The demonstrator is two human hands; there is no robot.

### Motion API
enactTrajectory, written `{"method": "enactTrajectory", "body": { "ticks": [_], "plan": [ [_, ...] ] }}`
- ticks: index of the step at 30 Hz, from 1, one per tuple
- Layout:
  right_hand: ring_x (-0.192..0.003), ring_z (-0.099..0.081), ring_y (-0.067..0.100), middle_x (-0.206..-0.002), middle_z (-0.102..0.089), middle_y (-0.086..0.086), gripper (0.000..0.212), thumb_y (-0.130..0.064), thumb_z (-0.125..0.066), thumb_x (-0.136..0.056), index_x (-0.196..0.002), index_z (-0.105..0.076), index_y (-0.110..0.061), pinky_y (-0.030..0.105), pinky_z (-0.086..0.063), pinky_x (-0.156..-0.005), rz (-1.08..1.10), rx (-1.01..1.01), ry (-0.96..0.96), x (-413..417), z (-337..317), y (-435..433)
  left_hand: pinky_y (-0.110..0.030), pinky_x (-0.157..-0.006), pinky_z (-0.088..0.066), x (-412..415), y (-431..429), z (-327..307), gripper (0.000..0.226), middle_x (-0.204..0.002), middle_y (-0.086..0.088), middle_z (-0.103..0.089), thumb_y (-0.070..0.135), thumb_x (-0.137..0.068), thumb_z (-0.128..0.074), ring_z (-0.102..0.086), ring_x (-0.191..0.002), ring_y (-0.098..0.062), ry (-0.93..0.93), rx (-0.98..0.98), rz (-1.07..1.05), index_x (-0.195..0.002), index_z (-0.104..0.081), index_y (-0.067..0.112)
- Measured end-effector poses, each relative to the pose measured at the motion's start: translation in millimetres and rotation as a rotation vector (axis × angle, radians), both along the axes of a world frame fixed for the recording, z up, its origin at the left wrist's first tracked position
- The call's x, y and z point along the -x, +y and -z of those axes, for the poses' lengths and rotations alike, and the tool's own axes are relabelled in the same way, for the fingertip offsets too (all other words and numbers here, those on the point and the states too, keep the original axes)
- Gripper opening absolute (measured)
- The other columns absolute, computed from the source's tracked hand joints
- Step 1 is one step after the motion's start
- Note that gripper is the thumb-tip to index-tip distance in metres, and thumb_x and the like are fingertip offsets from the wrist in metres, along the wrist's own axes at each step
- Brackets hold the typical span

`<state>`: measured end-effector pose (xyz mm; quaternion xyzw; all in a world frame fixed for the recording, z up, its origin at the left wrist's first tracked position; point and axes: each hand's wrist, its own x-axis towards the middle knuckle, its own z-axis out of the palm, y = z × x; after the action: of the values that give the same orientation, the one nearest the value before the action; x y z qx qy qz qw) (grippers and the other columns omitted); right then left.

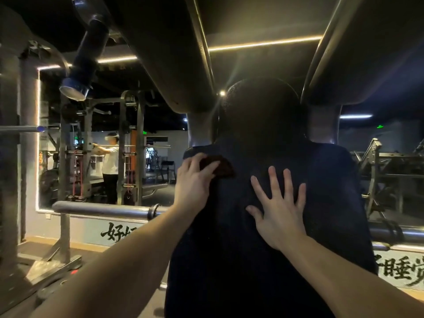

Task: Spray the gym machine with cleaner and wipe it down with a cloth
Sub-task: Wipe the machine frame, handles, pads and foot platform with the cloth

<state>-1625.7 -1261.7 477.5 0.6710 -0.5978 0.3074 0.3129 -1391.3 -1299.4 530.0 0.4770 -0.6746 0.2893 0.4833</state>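
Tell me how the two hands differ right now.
The left hand grips a dark cloth; the right hand holds nothing. The left hand is curled, the right hand spread flat. The left hand sits higher, at the back pad upper corner. Both touch the pad.

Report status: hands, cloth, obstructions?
Left hand holds cloth on pad, upper left. Right hand flat on pad. Nothing blocking.

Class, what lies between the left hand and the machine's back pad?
A dark cloth, held by the left hand against the back pad; head view shows it.
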Motion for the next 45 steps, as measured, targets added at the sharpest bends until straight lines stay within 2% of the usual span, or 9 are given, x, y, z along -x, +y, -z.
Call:
{"method": "enactTrajectory", "body": {
  "ticks": [6,12,19,24,28,33,37,41,45],
  "plan": [
    [-0.154,0.027,0.035,-0.172,0.015,0.005,0.073,-0.068,-0.028,-0.099,-0.163,-0.002,-0.044,0.067,0.01,-0.122,-0.014,0.047,0.001,1.1,1.0,-2.4,-0.048,-0.109,-0.027,1.9,-13.2,-33.4,0.034,-0.145,-0.003,-0.037,0.035,-0.106,-0.051,-0.03,-0.129,-0.031,0.279,-0.046,-0.09,-0.138,-0.062,0.038],
    [-0.155,0.025,0.036,-0.173,0.013,0.006,0.072,-0.067,-0.03,-0.1,-0.163,-0.004,-0.043,0.067,0.008,-0.122,-0.024,0.071,-0.002,2.0,2.8,-4.6,-0.045,-0.112,-0.032,6.3,-21.9,-46.8,0.039,-0.139,-0.009,-0.038,0.034,-0.108,-0.047,-0.032,-0.126,-0.03,0.458,-0.06,-0.04,-0.143,-0.061,0.024],
    [-0.154,0.027,0.035,-0.172,0.016,0.005,0.073,-0.065,-0.031,-0.1,-0.163,-0.002,-0.043,0.066,0.009,-0.122,-0.022,0.044,-0.011,-0.5,1.9,0.5,-0.043,-0.094,-0.049,32.6,32.5,72.9,0.045,-0.116,-0.009,-0.045,0.033,-0.104,-0.044,-0.041,-0.106,-0.025,0.118,-0.026,0.121,-0.142,-0.06,0.014],
    [-0.153,0.03,0.034,-0.171,0.02,0.004,0.074,-0.066,-0.031,-0.1,-0.163,0.002,-0.044,0.064,0.013,-0.122,-0.001,0.014,-0.009,-1.5,0.0,2.1,-0.044,-0.096,-0.051,8.5,36.4,63.4,0.052,-0.124,-0.009,-0.04,0.029,-0.106,-0.049,-0.039,-0.112,-0.027,-0.22,-0.109,0.077,-0.154,-0.043,0.013],
    [-0.154,0.027,0.035,-0.172,0.016,0.005,0.073,-0.065,-0.03,-0.1,-0.163,0.0,-0.043,0.065,0.012,-0.122,-0.002,0.025,-0.007,-1.8,0.4,2.3,-0.052,-0.09,-0.05,-7.0,15.0,10.8,0.041,-0.116,-0.013,-0.048,0.019,-0.103,-0.058,-0.045,-0.107,-0.035,-0.015,-0.052,0.048,-0.143,-0.059,0.013],
    [-0.157,0.019,0.037,-0.173,0.009,0.007,0.073,-0.065,-0.03,-0.1,-0.164,-0.005,-0.042,0.065,0.008,-0.123,0.012,0.054,0.0,-1.0,3.0,1.0,-0.048,-0.094,-0.049,7.6,-3.4,-24.5,0.037,-0.129,-0.017,-0.049,0.025,-0.107,-0.049,-0.044,-0.117,-0.037,0.213,-0.055,-0.052,-0.141,-0.059,0.012],
    [-0.155,0.024,0.036,-0.172,0.016,0.006,0.073,-0.065,-0.028,-0.1,-0.163,0.001,-0.043,0.064,0.012,-0.122,0.014,0.02,-0.003,-1.1,-0.2,3.6,-0.046,-0.098,-0.048,5.2,10.8,30.3,0.039,-0.126,-0.014,-0.051,0.034,-0.109,-0.039,-0.049,-0.112,-0.033,0.106,-0.057,-0.029,-0.126,-0.063,0.009],
    [-0.154,0.027,0.035,-0.171,0.021,0.007,0.072,-0.057,-0.033,-0.104,-0.164,0.002,-0.038,0.064,0.009,-0.123,0.023,-0.039,-0.061,-14.1,-1.5,12.0,-0.04,-0.099,-0.053,14.1,51.2,112.4,0.044,-0.131,-0.008,-0.047,0.034,-0.108,-0.042,-0.048,-0.119,-0.026,0.016,-0.171,0.034,-0.142,-0.055,0.011],
    [-0.155,0.025,0.032,-0.171,0.019,0.008,0.068,-0.048,-0.037,-0.106,-0.165,-0.006,-0.033,0.063,0.006,-0.125,0.012,-0.07,-0.145,-39.6,11.5,24.0,-0.04,-0.075,-0.061,16.3,66.0,133.7,0.04,-0.117,-0.004,-0.051,0.033,-0.103,-0.055,-0.054,-0.106,-0.026,-0.034,-0.194,0.05,-0.137,-0.062,0.012]
  ]
}}
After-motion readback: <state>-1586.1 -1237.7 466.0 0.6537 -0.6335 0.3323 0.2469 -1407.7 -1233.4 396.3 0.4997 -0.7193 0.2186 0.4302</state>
